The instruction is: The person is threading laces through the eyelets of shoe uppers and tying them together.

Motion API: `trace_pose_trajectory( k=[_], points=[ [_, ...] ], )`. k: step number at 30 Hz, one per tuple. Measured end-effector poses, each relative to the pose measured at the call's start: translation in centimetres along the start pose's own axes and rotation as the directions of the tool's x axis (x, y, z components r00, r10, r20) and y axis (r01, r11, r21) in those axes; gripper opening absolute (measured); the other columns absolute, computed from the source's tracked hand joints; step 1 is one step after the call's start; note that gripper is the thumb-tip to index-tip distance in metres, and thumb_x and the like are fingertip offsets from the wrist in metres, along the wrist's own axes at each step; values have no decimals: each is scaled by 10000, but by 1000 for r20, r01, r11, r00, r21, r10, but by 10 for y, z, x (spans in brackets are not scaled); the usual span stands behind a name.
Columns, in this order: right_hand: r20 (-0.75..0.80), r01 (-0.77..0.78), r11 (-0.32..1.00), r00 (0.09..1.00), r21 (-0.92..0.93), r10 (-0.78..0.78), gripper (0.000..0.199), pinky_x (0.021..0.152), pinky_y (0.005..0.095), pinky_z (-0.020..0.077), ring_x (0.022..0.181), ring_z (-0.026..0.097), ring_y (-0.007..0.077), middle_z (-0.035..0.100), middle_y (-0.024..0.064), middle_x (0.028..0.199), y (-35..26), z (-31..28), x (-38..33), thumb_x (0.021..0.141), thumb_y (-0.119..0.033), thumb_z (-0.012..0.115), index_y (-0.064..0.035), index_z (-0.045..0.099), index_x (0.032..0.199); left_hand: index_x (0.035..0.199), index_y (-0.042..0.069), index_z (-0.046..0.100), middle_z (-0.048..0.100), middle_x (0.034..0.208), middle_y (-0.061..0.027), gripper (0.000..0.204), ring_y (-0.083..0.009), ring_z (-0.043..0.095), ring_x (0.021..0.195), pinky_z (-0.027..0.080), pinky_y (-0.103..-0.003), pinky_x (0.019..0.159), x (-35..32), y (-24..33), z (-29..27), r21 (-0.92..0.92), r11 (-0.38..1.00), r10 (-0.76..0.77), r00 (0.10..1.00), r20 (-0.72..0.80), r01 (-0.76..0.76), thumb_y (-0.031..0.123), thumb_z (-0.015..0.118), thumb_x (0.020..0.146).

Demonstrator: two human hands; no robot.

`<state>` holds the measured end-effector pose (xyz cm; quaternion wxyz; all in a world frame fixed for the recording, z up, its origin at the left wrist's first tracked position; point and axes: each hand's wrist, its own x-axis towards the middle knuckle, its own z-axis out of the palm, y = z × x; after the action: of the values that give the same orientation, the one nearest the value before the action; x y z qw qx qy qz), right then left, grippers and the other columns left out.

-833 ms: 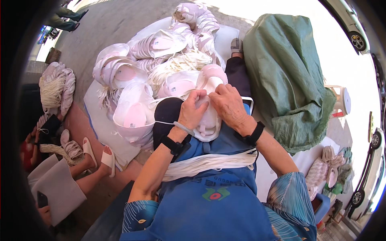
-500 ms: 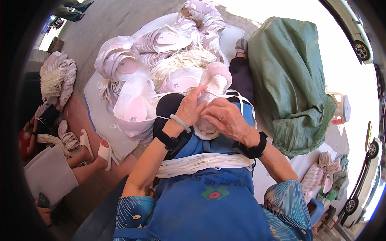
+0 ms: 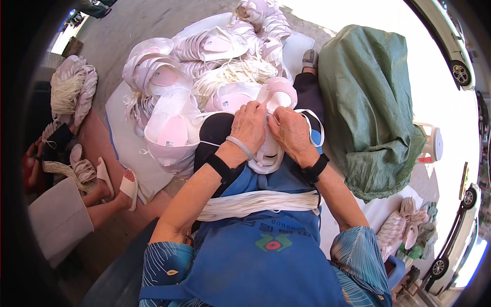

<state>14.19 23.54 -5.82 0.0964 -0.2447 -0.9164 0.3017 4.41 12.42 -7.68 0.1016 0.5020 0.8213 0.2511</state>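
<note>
A pale pink and white shoe upper (image 3: 280, 94) lies over my lap, its rounded end pointing away from me. My left hand (image 3: 249, 127) is closed on the left edge of its opening, fingertips pinching close to the middle. Facing it, my right hand (image 3: 293, 132) pinches at the right edge, where a white shoelace (image 3: 318, 124) loops out beside the fingers. Another stretch of lace trails left from beside my left hand. What exactly lies between the fingertips is partly hidden. A bundle of white laces (image 3: 258, 203) rests across my blue apron (image 3: 255, 256).
Stacked shoe uppers (image 3: 171, 125) and a heap of cream laces (image 3: 232, 77) lie on a white sheet (image 3: 120, 115) ahead. A green sack (image 3: 365, 102) stands at the right, near a stool (image 3: 432, 143). Another person's sandalled feet (image 3: 128, 188) are at the left.
My right hand has turned more upright and drawn in beside the left over the upper's opening. My left fingers have curled down closer to the upper. The lace loop at the right has changed shape.
</note>
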Motion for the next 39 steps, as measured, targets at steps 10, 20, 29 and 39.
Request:
trace_pose_trajectory(
  k=[10,20,29,39],
  points=[
    [24,3,989,1000,-149,0,203,621,465,515,696,644,372,635,173,817,0,14,-7,818,-218,630,-20,595,791,1208,-30,479,518,1167,-229,446,-412,516,1095,439,-431,938,-2,-19,1,-223,975,-3,1000,18,7,-58,480,763],
    [60,-42,986,997,-159,52,227,627,459,512,697,648,368,645,178,788,-4,16,-1,824,-238,626,-20,617,758,1173,-19,534,540,1132,-219,364,-395,538,1056,442,-425,931,5,-22,2,-25,998,-57,985,165,62,-1,514,810],
    [20,-26,987,999,-157,29,215,630,464,509,695,643,373,641,182,787,-1,20,-4,825,-226,618,-23,610,757,1115,-35,588,608,1095,-237,306,-381,584,1014,453,-416,910,10,-43,-1,-142,978,183,963,200,-156,3,538,815],
    [25,-11,993,1000,-118,14,196,651,471,504,719,639,379,636,189,796,5,21,-4,825,-204,609,-15,609,772,1042,-8,620,639,1008,-195,255,-362,600,957,464,-402,871,7,-36,-7,-201,966,192,970,151,-160,-18,521,807]
  ],
)
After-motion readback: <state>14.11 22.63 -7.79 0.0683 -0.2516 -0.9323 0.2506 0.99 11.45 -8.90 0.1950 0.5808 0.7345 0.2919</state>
